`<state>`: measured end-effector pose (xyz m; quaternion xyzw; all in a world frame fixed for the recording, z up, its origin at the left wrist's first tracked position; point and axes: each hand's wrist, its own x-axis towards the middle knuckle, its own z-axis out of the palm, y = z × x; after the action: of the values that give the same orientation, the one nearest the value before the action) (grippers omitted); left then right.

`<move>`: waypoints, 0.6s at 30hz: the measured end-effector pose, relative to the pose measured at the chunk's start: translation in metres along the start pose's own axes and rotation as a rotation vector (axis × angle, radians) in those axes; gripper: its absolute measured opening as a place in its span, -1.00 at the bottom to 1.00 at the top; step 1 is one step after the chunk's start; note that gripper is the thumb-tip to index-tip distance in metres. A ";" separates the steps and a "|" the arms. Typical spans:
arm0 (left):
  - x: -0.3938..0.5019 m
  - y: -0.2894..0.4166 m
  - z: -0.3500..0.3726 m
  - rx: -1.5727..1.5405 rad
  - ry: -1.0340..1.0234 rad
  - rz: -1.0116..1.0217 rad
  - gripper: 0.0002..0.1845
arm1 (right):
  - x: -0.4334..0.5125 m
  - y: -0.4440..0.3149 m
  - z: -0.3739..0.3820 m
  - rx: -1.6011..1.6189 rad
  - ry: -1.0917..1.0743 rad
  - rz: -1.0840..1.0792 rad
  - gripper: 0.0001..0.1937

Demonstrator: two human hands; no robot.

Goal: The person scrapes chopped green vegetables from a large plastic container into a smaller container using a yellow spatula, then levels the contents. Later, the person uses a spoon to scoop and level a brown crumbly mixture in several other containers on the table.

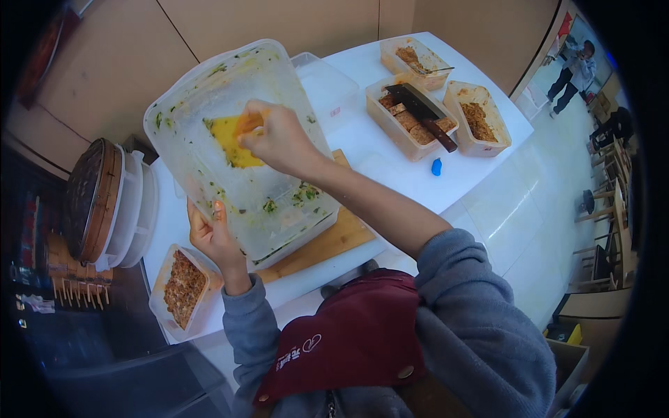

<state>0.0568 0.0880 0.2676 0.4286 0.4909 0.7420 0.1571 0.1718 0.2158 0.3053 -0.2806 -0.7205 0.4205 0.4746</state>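
Observation:
A large translucent plastic bin (245,201) is tilted up over a wooden cutting board (342,230), with chopped green bits stuck to its bottom and walls. My left hand (211,232) grips its near-left side, thumb over the rim. Inside the bin, my right hand (277,138) pinches a flat yellow scraper (232,143) that carries green flecks. Beyond the bin, a plastic tub (385,123) holds brown blocks, and a dark cleaver (418,107) with a wooden handle lies across its top.
Two tubs of brown filling (481,120) (418,65) stand at the far right. Another filled tub (183,287) sits near left. A blue object (437,167) lies on the white table (407,193). Stacked round trays (130,209) stand left. A person (575,73) stands in the background.

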 end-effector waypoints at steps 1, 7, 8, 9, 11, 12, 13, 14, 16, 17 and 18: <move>-0.001 0.000 0.000 0.027 -0.009 0.037 -0.71 | 0.002 -0.002 -0.001 -0.078 0.026 -0.010 -0.90; -0.014 -0.005 0.005 0.060 -0.047 0.131 -0.70 | -0.032 0.004 0.024 0.058 0.022 -0.066 -0.87; -0.016 -0.006 0.007 0.050 -0.045 0.112 -0.69 | -0.038 0.008 0.027 0.111 0.015 -0.070 -0.88; -0.018 -0.007 0.009 0.040 -0.043 0.094 -0.68 | -0.040 0.012 0.028 0.157 0.001 -0.056 -0.89; -0.020 -0.009 0.012 0.016 -0.017 0.099 -0.65 | -0.039 0.019 0.026 0.312 -0.058 -0.024 -0.89; -0.020 -0.010 0.014 0.010 -0.025 0.113 -0.65 | -0.037 0.021 0.022 0.386 -0.093 -0.018 -0.88; -0.019 -0.011 0.015 0.005 -0.033 0.127 -0.64 | -0.035 0.022 0.019 0.459 -0.115 0.001 -0.87; -0.019 -0.012 0.016 -0.016 -0.054 0.111 -0.62 | -0.035 0.023 0.013 0.499 -0.161 0.065 -0.86; -0.015 -0.015 0.016 -0.003 -0.091 0.148 -0.59 | -0.037 0.023 0.005 0.595 -0.194 0.110 -0.88; -0.013 -0.016 0.016 0.003 -0.110 0.166 -0.57 | -0.038 0.023 0.002 0.643 -0.212 0.142 -0.88; -0.010 -0.017 0.016 -0.023 -0.104 0.145 -0.55 | -0.041 0.023 0.000 0.627 -0.224 0.101 -0.88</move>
<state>0.0720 0.0984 0.2502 0.4990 0.4415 0.7337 0.1332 0.1876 0.1941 0.2671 -0.1084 -0.5890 0.6727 0.4345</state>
